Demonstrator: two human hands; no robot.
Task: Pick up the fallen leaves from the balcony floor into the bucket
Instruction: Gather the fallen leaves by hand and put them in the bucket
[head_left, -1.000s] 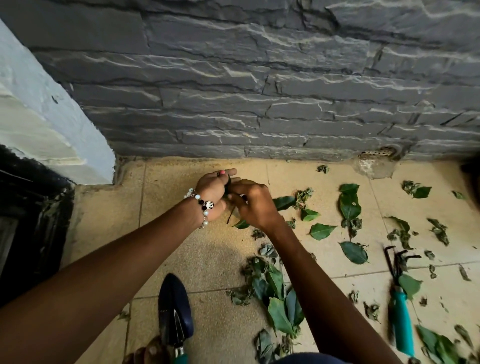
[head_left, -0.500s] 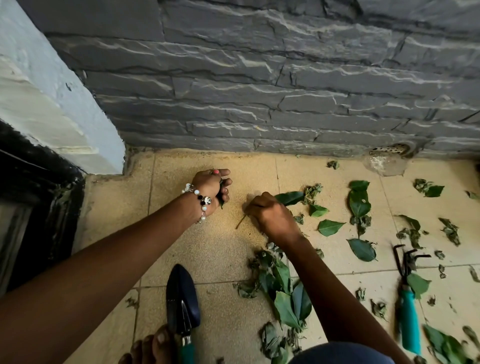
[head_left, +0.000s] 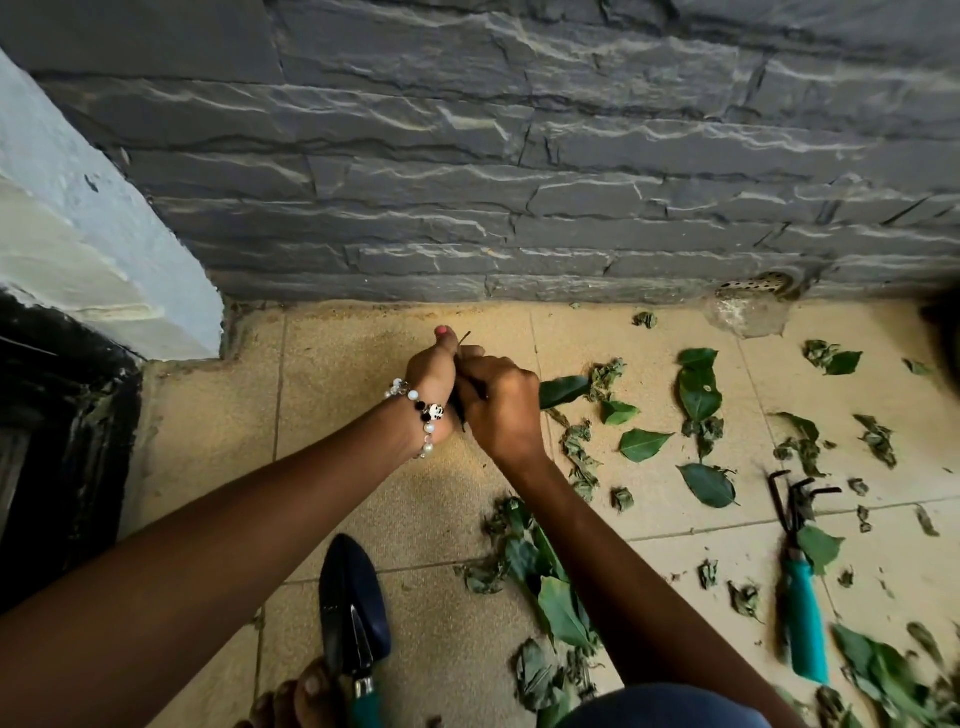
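My left hand (head_left: 431, 376), with a bead bracelet on the wrist, grips a small bunch of gathered leaves; a thin stem (head_left: 465, 338) pokes out above its thumb. My right hand (head_left: 501, 408) is pressed against it and holds a green leaf (head_left: 563, 391) that sticks out to the right. Both hands hover just above the beige floor tiles (head_left: 332, 415) near the wall. Fallen leaves lie scattered to the right, among them flat green ones (head_left: 698, 397) (head_left: 709, 486) and a heap (head_left: 550, 592) under my right forearm. No bucket is in view.
A dark trowel (head_left: 353, 613) lies by my toes (head_left: 306, 696) at the bottom. A teal-handled hand rake (head_left: 802, 618) lies on the right among leaves. The grey stone wall (head_left: 519, 208) with a drain (head_left: 758, 283) bounds the far side; a white pillar (head_left: 104, 249) stands left.
My right hand left the floor with a green leaf and came back up against my left hand. The left hand stayed about where it was.
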